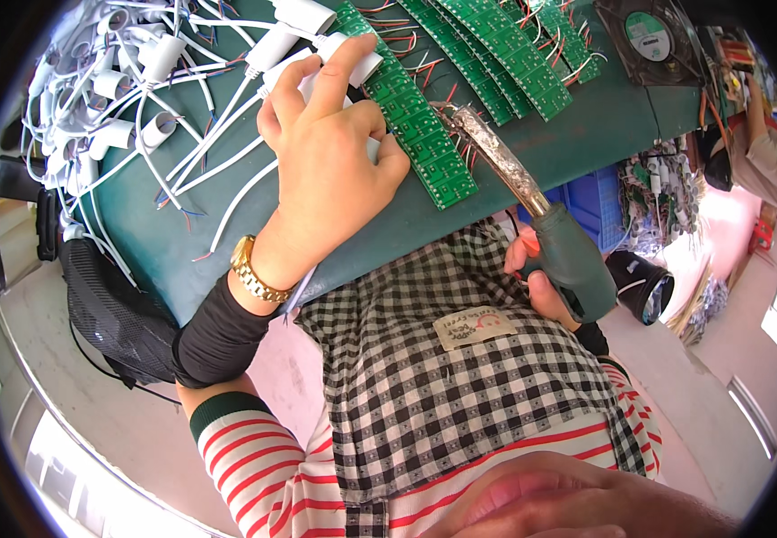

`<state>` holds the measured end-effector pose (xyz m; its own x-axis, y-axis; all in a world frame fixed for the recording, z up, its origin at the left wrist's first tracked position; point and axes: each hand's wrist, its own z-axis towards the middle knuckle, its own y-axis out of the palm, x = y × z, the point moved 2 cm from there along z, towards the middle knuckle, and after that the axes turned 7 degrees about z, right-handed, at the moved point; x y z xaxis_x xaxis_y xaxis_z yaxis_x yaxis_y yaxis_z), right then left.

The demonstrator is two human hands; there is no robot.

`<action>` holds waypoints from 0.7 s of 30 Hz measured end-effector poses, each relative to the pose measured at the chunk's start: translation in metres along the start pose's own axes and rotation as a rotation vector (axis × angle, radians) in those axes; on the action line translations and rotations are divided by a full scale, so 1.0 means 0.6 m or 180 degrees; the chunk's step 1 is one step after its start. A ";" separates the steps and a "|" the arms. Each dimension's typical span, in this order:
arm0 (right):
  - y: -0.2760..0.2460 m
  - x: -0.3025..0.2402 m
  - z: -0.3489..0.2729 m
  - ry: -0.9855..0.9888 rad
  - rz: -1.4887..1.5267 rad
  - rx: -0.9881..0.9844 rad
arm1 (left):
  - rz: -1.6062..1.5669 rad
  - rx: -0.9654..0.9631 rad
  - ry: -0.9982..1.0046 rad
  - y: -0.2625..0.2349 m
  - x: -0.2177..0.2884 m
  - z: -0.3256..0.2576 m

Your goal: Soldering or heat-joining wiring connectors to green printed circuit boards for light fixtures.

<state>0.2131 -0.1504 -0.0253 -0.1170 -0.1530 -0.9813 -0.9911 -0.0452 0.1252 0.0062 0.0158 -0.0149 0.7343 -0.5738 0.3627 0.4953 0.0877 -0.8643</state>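
Note:
My left hand (335, 157) is over the table, its fingers bent among white cylindrical sockets (272, 47) with cables. A bit of white shows between its thumb and forefinger, and a white cable end with thin wires hangs below the wrist; most of what it holds is hidden under the palm. My right hand (545, 289) is closed around the dark green handle of a soldering iron (577, 264), partly hidden behind it. The iron's worn metal barrel points up and left, its tip close to the edge of a green circuit board strip (415, 125); whether they touch cannot be told.
A heap of white sockets with cables (106, 90) covers the table's left. Further green board strips (496, 54) with red, white and black wires lie at the back. A black fan (649, 40) stands at the far right. Beyond the edge are a blue crate (590, 206) and another person (770, 161).

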 end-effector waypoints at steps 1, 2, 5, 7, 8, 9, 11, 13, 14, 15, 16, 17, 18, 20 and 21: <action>-0.006 0.003 -0.002 -0.0113 -0.0106 -0.0230 | 0.0000 -0.0001 -0.0008 0.000 0.000 0.000; -0.009 0.004 -0.003 -0.0225 -0.0214 -0.0459 | 0.0000 -0.0001 -0.0017 -0.001 -0.001 0.000; -0.011 0.006 -0.001 -0.0214 -0.0227 -0.0490 | 0.0020 -0.0009 -0.0018 -0.001 0.000 0.000; -0.009 0.003 0.001 -0.0130 -0.0194 -0.0481 | 0.0020 0.0000 -0.0013 -0.001 -0.001 0.000; -0.008 0.002 0.002 -0.0048 -0.0161 -0.0474 | 0.0022 0.0011 -0.0008 0.000 -0.001 0.000; -0.009 0.004 0.001 -0.0049 -0.0160 -0.0474 | 0.0024 0.0011 -0.0008 0.000 -0.001 0.000; -0.010 0.010 -0.002 0.0024 -0.0116 -0.0457 | 0.0004 0.0004 -0.0019 0.000 -0.001 0.001; -0.010 0.020 -0.005 -0.0005 -0.0074 -0.0460 | -0.0004 0.0009 -0.0017 -0.001 -0.002 0.001; -0.009 0.023 -0.005 -0.0035 -0.0030 -0.0465 | -0.0009 0.0014 -0.0016 -0.002 -0.002 0.001; -0.009 0.025 -0.006 -0.0035 -0.0029 -0.0472 | -0.0004 0.0015 -0.0021 -0.002 -0.002 0.000; -0.008 0.026 -0.006 -0.0022 -0.0031 -0.0444 | -0.0011 0.0025 -0.0020 -0.003 -0.002 -0.002; -0.007 0.027 -0.006 -0.0011 -0.0033 -0.0417 | -0.0017 0.0035 -0.0019 -0.004 -0.002 -0.003; -0.001 0.027 -0.004 -0.0006 -0.0029 -0.0412 | -0.0020 0.0028 -0.0018 -0.003 -0.002 -0.002; 0.008 0.024 0.003 -0.0225 0.0290 0.0043 | -0.0037 0.0029 0.0003 0.000 -0.001 0.001; 0.007 0.029 0.002 -0.0225 0.0292 0.0033 | -0.0030 0.0031 -0.0004 -0.001 -0.001 0.000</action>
<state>0.2067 -0.1522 -0.0420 -0.2111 -0.0859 -0.9737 -0.9766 -0.0238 0.2138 0.0054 0.0163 -0.0144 0.7301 -0.5737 0.3713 0.5068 0.0902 -0.8573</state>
